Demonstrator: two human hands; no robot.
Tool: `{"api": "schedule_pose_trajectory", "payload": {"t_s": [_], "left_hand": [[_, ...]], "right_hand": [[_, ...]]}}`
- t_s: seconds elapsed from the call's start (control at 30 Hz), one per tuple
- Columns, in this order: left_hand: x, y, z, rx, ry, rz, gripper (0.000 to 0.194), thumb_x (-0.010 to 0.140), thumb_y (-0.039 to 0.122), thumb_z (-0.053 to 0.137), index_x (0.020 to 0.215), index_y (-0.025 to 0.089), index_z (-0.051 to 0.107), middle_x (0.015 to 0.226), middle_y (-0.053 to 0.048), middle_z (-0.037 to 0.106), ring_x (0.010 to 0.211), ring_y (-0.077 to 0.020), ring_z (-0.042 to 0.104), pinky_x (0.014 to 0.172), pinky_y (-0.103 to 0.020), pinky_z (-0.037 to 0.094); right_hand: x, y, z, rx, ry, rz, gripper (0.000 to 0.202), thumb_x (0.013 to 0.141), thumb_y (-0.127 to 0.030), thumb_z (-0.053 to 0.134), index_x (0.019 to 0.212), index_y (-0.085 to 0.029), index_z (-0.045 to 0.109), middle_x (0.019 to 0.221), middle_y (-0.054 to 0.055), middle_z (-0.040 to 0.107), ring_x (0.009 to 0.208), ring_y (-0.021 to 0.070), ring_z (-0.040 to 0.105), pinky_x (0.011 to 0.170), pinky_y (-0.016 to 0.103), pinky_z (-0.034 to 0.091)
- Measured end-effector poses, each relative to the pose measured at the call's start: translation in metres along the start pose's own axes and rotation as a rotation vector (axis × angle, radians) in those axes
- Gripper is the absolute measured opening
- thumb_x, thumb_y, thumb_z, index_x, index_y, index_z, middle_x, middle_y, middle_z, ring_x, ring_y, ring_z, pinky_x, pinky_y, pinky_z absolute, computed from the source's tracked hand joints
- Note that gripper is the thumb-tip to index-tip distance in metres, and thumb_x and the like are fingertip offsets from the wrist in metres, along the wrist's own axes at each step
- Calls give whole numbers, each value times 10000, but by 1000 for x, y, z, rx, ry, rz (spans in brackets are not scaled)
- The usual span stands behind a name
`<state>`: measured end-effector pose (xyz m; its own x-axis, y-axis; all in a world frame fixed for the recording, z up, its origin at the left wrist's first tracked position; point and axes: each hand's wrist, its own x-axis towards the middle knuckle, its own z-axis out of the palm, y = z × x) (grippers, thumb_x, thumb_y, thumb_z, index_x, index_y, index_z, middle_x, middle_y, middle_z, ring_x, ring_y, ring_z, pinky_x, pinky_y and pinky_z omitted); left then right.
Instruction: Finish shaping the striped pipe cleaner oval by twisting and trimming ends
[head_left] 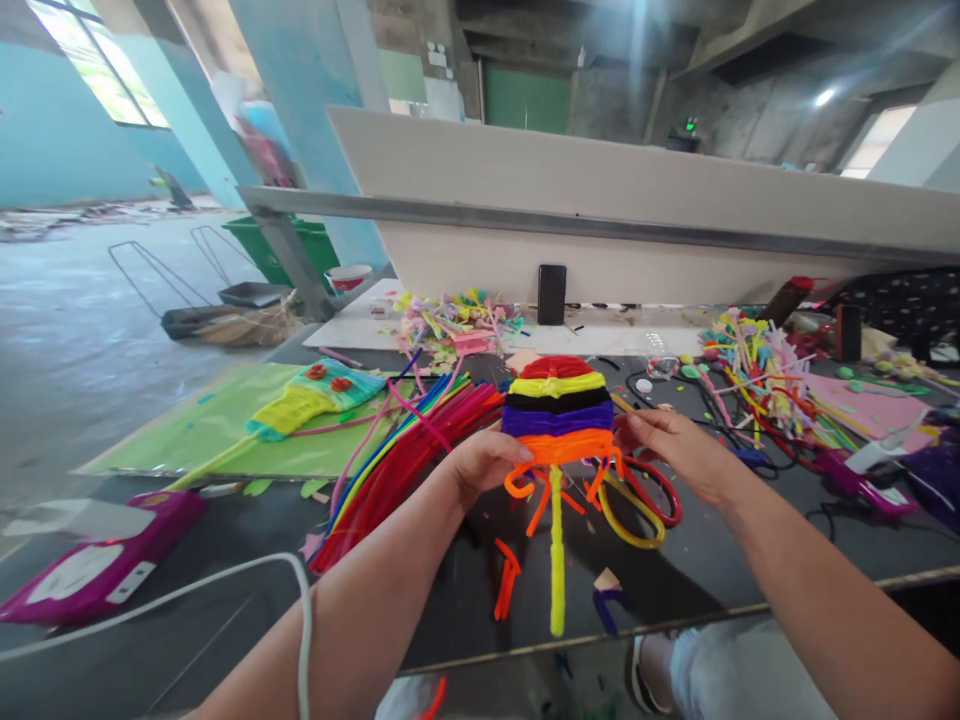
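Note:
A striped pipe-cleaner piece in red, yellow, black, purple and orange is held up above the dark table, with a yellow stem hanging down from it. My left hand grips its lower left edge, thumb in front. At the right edge, my right hand pinches the piece or a strand beside it, its fingers closed. Loose orange ends curl below the orange band. Under and behind the piece lie red and yellow loops. Short orange bits rest on the table near the stem.
Left of centre lies a bundle of long pipe cleaners. A yellow and teal piece rests on a green sheet. A magenta tool and white cable are at left. A black phone stands against the white board.

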<state>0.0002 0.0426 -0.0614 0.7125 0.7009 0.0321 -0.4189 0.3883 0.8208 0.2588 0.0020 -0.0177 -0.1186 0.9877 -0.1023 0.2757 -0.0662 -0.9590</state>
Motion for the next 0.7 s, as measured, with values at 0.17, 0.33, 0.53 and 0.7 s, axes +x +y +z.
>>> {"api": "schedule_pose_trajectory", "payload": {"t_s": [0.17, 0.33, 0.53, 0.7], "left_hand": [[5, -9, 1, -6, -100, -122, 512, 487, 41, 557, 988, 57, 662, 824, -134, 718, 700, -273, 676, 611, -341, 536], [9, -15, -9, 39, -74, -208, 421, 523, 68, 558, 929, 29, 663, 734, -152, 706, 618, -289, 667, 553, -370, 534], [14, -11, -10, -21, 15, -171, 360, 832, 349, 516, 1019, 60, 622, 896, -171, 699, 758, -243, 674, 716, -367, 525], [16, -9, -6, -47, -61, -127, 535, 850, 513, 446, 1108, 62, 575, 1015, -201, 664, 880, -261, 658, 732, -345, 516]], "right_hand": [[-9, 21, 21, 560, -242, 140, 276, 744, -427, 669, 695, -164, 601, 587, -26, 517, 532, 78, 444, 503, 210, 328], [-16, 37, 29, 693, -249, 160, 244, 687, -339, 739, 679, -156, 576, 582, -33, 495, 518, 69, 420, 464, 203, 274], [-18, 48, 28, 709, -95, 165, 232, 662, -301, 757, 689, -148, 585, 569, -38, 479, 505, 58, 413, 434, 187, 240], [-17, 52, 27, 687, -55, 113, 235, 647, -297, 762, 702, -143, 593, 598, -32, 480, 510, 58, 400, 430, 197, 223]]}}
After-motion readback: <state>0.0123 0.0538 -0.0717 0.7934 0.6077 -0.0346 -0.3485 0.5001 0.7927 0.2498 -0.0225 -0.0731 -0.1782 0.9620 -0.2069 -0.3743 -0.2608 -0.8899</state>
